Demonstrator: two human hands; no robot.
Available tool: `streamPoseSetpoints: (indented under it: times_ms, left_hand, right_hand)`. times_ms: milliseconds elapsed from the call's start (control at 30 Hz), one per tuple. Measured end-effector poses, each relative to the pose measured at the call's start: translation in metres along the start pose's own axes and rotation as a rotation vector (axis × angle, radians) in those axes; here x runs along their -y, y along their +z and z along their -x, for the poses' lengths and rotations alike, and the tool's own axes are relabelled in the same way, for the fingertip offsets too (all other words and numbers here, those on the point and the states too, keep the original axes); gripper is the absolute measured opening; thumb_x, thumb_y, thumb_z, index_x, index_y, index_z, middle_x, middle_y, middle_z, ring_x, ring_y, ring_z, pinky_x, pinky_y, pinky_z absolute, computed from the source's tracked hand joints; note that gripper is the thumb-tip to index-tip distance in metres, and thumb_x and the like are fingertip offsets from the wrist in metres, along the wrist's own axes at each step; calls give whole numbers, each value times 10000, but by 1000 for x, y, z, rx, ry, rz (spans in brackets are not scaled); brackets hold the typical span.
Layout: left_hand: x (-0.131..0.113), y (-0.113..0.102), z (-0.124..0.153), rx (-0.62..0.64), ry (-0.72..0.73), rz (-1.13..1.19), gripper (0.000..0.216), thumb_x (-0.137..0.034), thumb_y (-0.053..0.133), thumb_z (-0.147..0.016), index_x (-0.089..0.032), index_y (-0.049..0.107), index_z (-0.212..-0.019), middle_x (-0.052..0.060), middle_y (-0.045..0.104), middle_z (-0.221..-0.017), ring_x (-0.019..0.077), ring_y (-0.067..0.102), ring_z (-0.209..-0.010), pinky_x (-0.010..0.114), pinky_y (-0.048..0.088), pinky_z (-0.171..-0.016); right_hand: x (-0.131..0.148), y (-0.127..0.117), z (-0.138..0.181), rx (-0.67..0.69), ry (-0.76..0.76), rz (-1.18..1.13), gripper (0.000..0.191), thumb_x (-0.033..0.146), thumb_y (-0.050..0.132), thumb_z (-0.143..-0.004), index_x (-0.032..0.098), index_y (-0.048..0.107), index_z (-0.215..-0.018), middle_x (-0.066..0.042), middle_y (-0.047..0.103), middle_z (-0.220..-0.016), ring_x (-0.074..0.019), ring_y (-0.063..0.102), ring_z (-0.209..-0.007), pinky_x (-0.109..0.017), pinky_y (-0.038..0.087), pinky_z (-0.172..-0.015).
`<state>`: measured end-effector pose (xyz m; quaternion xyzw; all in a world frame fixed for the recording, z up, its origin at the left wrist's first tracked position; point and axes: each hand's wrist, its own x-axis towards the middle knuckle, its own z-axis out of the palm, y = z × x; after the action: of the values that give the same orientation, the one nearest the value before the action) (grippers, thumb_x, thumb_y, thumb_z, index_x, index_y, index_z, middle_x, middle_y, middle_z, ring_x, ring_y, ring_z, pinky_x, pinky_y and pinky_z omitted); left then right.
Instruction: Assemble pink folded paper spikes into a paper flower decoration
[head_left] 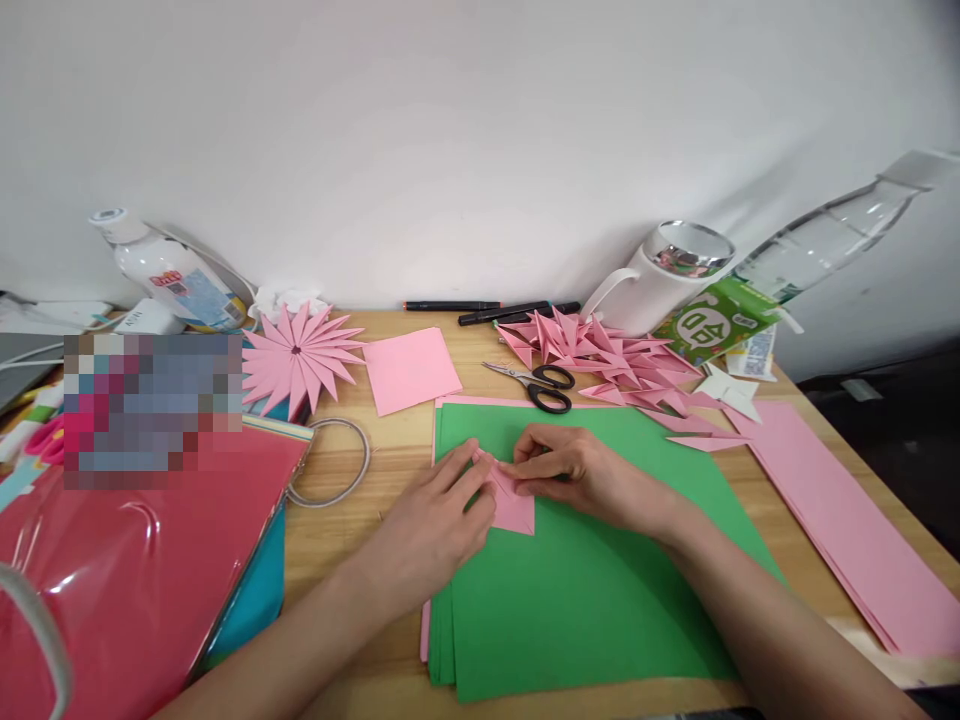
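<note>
While the right hand (581,475) pinches the upper edge of a small folded pink paper (514,515), its thumb and fingers bent and drawn together, the left hand (450,510) lays lightly curled fingers, slightly spread, on the same paper's upper left; whether its thumb grips from beneath, I cannot tell. The paper lies directly under both sets of fingers, its creased lower part showing below them, on a stack of green sheets (600,610) that spreads beneath the hands over the wooden worktop (382,670). Just beyond the right fingers rest black-handled scissors (547,388), blades angled left. Past the left fingers lies a pink square (412,370), and to their left a round grey loop (366,450). Farther left and beyond sits a pink many-pointed paper star (319,368); up and to the right of the right fingers, a pile of folded pink pieces (619,365). Well to their right, long pink strips (847,520) slant along the worktop. Farthest from the fingers, by the wall, are dark markers (450,306) and a white mug (630,300).
</note>
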<state>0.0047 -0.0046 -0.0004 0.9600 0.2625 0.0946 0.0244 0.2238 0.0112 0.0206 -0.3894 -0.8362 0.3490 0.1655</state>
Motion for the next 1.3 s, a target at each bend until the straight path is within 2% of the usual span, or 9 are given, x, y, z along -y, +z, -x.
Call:
streamPoseSetpoints:
  times_ms: [233,400,633,700,767,867,933,1067,1300]
  left_hand:
    - [-2,5,0,-44,-24,-45,337,-232,449,-873,-73,503,-1165,134,570,-1193,270,382,-1265,408,388,-1010]
    - [-3,4,1,-59,-24,-59,346,-237,425,-883,-98,506,-1190,124,555,-1229,269,351,-1286,416,380,-1016]
    - [-5,4,1,-43,-13,-112,373,-210,451,-859,-61,495,-1198,156,550,-1221,299,436,-1210,445,347,-1033]
    - [-6,3,1,-42,-3,-111,387,-197,468,-846,-54,485,-1206,167,542,-1225,305,433,-1212,454,347,-1029]
    - [-6,2,0,-46,-7,-116,365,-187,461,-847,-60,495,-1188,168,545,-1215,299,440,-1208,440,379,-1002]
    - [-8,-1,0,-52,-25,-114,324,-173,445,-854,-65,518,-1151,170,573,-1149,296,446,-1203,434,407,-968]
    - [-8,-2,0,-53,-27,-111,324,-169,446,-854,-62,515,-1153,175,572,-1140,305,441,-1201,446,399,-963]
    - [-9,-1,1,-55,-13,-118,354,-154,470,-836,-35,502,-1168,187,564,-1146,334,445,-1186,459,383,-964]
    - [-8,-1,0,-46,-8,-123,356,-128,462,-815,-48,496,-1161,197,550,-1164,329,432,-1209,462,387,-982]
  right_hand:
    - [2,-1,0,8,4,40,222,252,498,-881,183,708,-881,-45,555,-848,-98,525,-693,-217,397,-608]
    - [3,-1,1,17,-5,82,246,253,477,-892,174,703,-838,-48,555,-842,-99,523,-683,-219,394,-602]
    - [11,-1,1,21,-4,135,287,227,417,-911,173,693,-852,-67,563,-860,-116,543,-702,-232,428,-641]
    - [11,0,1,3,-4,135,257,212,432,-901,178,686,-896,-68,565,-856,-120,543,-702,-233,430,-640]
    - [8,2,1,-25,4,140,242,199,451,-890,185,648,-1030,-66,565,-851,-128,542,-708,-241,433,-643]
    - [6,5,0,-36,-6,174,341,193,445,-892,204,531,-1222,-58,557,-836,-135,531,-699,-253,435,-638]
    - [6,5,-1,-12,-33,206,366,176,424,-899,232,509,-1250,-55,550,-840,-132,521,-695,-252,433,-634]
    - [9,4,-2,11,-61,241,368,136,407,-897,248,544,-1219,-54,542,-840,-123,506,-697,-237,421,-626]
    - [10,2,-4,52,-8,304,304,127,422,-885,219,645,-1070,-59,549,-863,-113,510,-688,-226,409,-613]
